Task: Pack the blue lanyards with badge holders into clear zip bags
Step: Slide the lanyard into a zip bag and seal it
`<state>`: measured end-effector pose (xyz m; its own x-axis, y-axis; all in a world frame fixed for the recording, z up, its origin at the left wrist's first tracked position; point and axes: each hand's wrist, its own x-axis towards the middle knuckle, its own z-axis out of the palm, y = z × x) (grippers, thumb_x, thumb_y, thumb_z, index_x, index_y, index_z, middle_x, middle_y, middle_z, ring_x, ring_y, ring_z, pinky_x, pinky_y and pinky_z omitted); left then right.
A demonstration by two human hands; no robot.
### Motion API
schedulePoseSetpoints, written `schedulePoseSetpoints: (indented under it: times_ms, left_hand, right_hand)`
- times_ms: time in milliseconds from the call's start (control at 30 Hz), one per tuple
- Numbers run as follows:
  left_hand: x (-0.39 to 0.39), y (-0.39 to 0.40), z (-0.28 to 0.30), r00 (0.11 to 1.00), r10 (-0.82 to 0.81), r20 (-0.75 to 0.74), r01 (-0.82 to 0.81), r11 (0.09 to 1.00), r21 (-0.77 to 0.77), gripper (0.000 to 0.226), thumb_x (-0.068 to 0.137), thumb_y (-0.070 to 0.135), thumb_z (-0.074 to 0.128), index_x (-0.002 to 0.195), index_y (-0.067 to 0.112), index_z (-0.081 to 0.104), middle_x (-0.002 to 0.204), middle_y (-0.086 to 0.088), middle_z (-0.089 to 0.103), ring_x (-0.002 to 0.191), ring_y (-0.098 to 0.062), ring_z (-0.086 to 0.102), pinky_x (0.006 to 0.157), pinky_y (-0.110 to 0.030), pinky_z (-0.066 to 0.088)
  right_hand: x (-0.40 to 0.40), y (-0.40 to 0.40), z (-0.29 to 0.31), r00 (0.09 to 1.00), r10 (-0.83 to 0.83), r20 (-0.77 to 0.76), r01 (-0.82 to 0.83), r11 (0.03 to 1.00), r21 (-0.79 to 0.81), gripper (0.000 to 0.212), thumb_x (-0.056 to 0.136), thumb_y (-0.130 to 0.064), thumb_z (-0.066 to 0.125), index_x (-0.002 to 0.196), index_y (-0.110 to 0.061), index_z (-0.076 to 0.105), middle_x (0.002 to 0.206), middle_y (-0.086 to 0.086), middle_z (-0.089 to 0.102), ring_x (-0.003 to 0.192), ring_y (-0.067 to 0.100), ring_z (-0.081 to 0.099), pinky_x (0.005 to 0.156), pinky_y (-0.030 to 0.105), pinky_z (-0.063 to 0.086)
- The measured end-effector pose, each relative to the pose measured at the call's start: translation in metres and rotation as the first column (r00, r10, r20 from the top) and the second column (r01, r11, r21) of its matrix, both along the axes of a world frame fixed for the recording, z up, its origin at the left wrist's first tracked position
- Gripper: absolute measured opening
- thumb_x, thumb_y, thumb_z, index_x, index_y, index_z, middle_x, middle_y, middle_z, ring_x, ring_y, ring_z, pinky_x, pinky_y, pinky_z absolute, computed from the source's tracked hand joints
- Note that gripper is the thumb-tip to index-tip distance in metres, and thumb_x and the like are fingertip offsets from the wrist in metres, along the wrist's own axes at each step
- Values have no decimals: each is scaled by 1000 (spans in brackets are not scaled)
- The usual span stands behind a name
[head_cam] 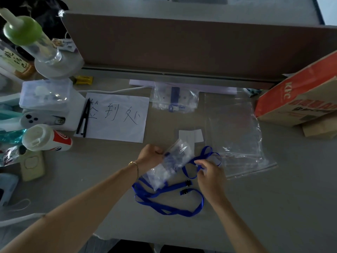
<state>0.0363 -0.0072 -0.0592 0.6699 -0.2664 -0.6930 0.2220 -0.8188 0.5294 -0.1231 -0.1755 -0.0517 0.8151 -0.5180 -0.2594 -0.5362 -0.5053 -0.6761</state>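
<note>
My left hand grips the upper edge of a small clear zip bag held just above the table, with something blue showing inside it. My right hand pinches a loop of a blue lanyard right beside the bag. More blue lanyard strap with black clips lies on the table under and in front of my hands. Farther back lies another clear zip bag that holds a blue lanyard. A white card lies just behind the held bag.
A large clear zip bag lies flat to the right. A paper sheet with handwriting and black pens lie to the left. Cups, bottles and boxes crowd the left edge. A KFC paper bag sits at right; a partition wall runs behind.
</note>
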Motion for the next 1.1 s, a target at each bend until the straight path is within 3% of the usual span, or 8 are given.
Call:
schedulePoseSetpoints:
  times_ms: [100,233,367,467,667,800,1000,1100]
  left_hand:
    - [-1,2,25,974,181,-140,-197,973,-117,26,90,-3,62,75,17,70,72,-4,63,64,-15,52,54,-23,44]
    - [-4,11,54,878,343,-333,-443,846,-297,27,84,-20,55,85,6,65,86,-14,64,82,-24,59,82,-39,53]
    - [1,22,64,847,268,-459,-481,755,-446,33,74,-4,71,106,1,61,107,-19,71,98,-33,69,86,-41,56]
    - [27,31,77,799,312,-515,-575,647,-501,50,67,13,85,111,10,61,102,-14,73,92,-30,72,81,-40,58]
    - [67,27,106,932,272,-239,-346,863,-368,16,87,13,72,103,9,70,104,-10,71,95,-22,69,67,-23,57]
    - [89,16,106,900,396,-184,-437,812,-387,8,91,7,67,98,8,70,102,-12,71,96,-25,68,67,-25,57]
    - [116,-8,89,820,524,-230,-571,722,-391,6,92,10,66,97,12,69,103,-15,71,90,-23,69,64,-26,56]
    - [127,-20,82,816,521,-252,-578,724,-377,12,93,16,67,104,12,69,104,-13,70,92,-24,70,65,-26,57]
  right_hand:
    - [4,12,9,982,-181,-59,190,904,383,29,94,-13,60,119,-27,63,107,-14,69,102,5,66,79,18,51]
    - [23,33,31,964,-242,-109,243,642,727,34,91,-21,70,122,-28,60,106,-3,74,96,9,71,85,30,57]
    - [50,31,58,978,-206,14,143,725,673,24,94,-4,59,104,-22,69,88,9,74,75,23,66,67,31,53]
    - [73,13,75,998,-25,54,-9,831,556,34,92,2,57,94,-29,72,84,1,75,74,15,67,64,22,50]
    - [119,-23,101,961,265,-84,-196,859,472,22,91,-5,60,99,-18,75,91,8,76,77,11,66,73,26,49]
    - [141,-43,104,977,94,-190,26,836,548,26,90,-39,66,96,-15,73,83,5,73,72,17,67,66,29,50]
    - [169,-68,84,959,-136,-251,277,652,706,36,79,-5,73,111,-19,63,95,12,74,83,25,68,84,43,55]
    - [188,-74,76,912,-348,-219,396,598,697,25,84,-3,69,108,-10,67,89,9,73,77,22,68,71,34,54]
